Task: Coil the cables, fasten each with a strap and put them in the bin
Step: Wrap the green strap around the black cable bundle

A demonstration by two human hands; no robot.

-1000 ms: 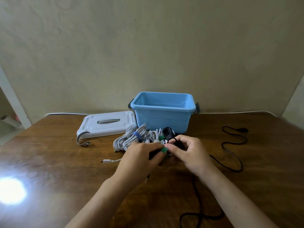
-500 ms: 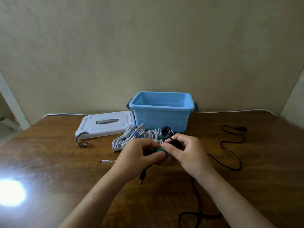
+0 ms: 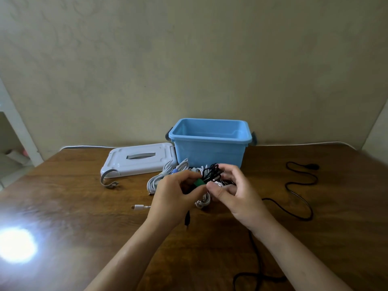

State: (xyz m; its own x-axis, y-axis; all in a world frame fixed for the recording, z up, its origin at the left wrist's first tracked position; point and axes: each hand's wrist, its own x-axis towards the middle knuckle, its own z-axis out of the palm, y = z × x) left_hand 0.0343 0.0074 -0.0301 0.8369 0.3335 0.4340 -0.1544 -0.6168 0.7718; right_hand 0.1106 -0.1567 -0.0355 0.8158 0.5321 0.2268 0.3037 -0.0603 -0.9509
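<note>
Wooden table [image 3: 84, 206] against plain beige wall. Open blue bin [image 3: 210, 150] at far edge, white lid [image 3: 138, 162] flat beside it on left. Small black cable coil [image 3: 211, 174] raised above table just in front of bin, long axis slanting from lower left to upper right, green strap [image 3: 198, 183] around lower end, black plug [image 3: 186, 219] dangling below. Left hand [image 3: 174, 198] pinching strapped end; right hand [image 3: 237, 194] fingers curled at coil's upper loops, actual hold unclear. White coiled cables [image 3: 168, 177] behind hands, one with blue strap [image 3: 173, 171]. Loose black cable [image 3: 300, 192] snaking at right.
</note>
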